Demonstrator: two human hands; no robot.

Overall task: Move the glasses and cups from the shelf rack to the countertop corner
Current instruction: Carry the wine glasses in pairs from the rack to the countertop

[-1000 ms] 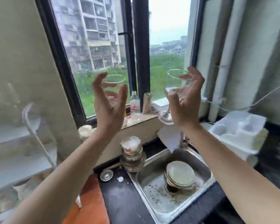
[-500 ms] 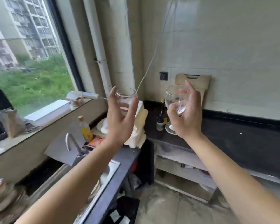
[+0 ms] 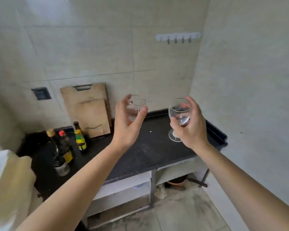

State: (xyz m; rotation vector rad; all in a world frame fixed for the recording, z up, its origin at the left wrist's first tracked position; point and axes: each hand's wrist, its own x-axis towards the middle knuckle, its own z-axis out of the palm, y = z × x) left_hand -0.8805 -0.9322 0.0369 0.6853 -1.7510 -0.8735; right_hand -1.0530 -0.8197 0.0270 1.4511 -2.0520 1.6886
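You've swung from the sink window to the black countertop (image 3: 157,147): your left hand (image 3: 125,125) grips a tumbler (image 3: 135,108), your right hand (image 3: 190,129) a stemmed glass (image 3: 178,114), both above its corner (set-down comes next, I'd judge).

Black countertop (image 3: 148,147); bottles (image 3: 63,147), cutting boards (image 3: 88,110)

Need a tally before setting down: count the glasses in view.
2. A stemless glass in the left hand, a stemmed glass in the right hand, both above the black countertop. None visible elsewhere.
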